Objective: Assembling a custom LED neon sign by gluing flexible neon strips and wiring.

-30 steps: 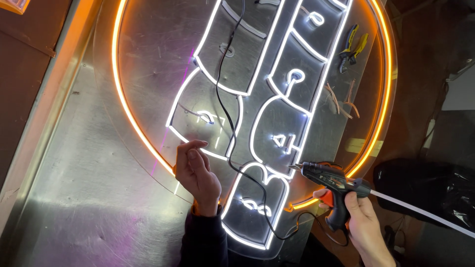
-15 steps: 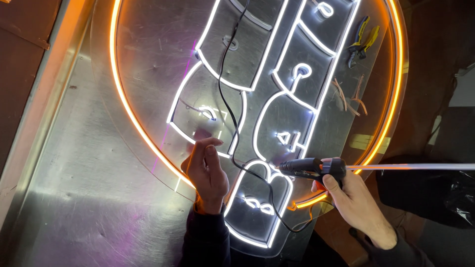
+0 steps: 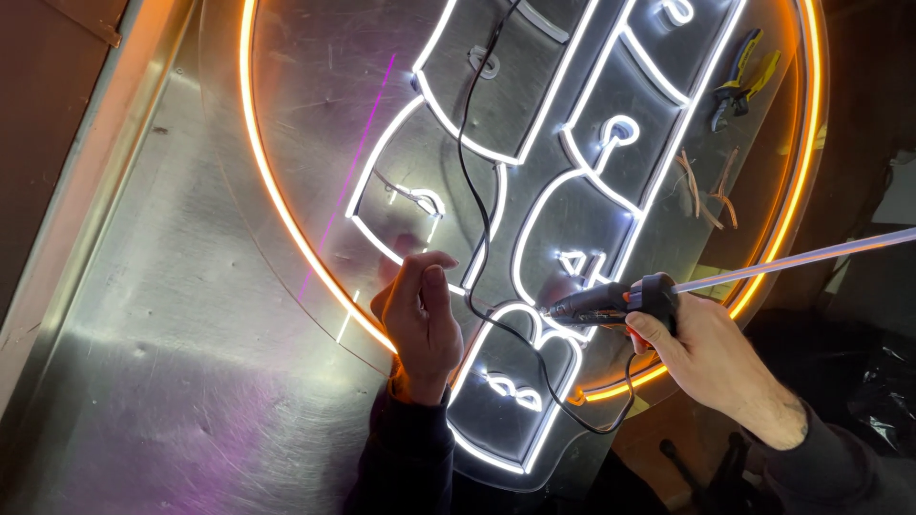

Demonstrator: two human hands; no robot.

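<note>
My right hand (image 3: pixel 711 358) now has the glue gun (image 3: pixel 611 303) turned flat, its barrel pointing left and its nozzle down at the white neon outline (image 3: pixel 534 315) in the middle of the sign; a second ago the gun stood upright by its grip, further right. The glue stick (image 3: pixel 792 259) now trails up and to the right instead of down. My left hand (image 3: pixel 425 319) has shifted slightly towards the white tubing, fingers curled beside the black cable (image 3: pixel 474 277).

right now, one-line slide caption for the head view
Right hand aims a glue gun at a lit white strip on a round sign; left hand steadies beside.
</note>
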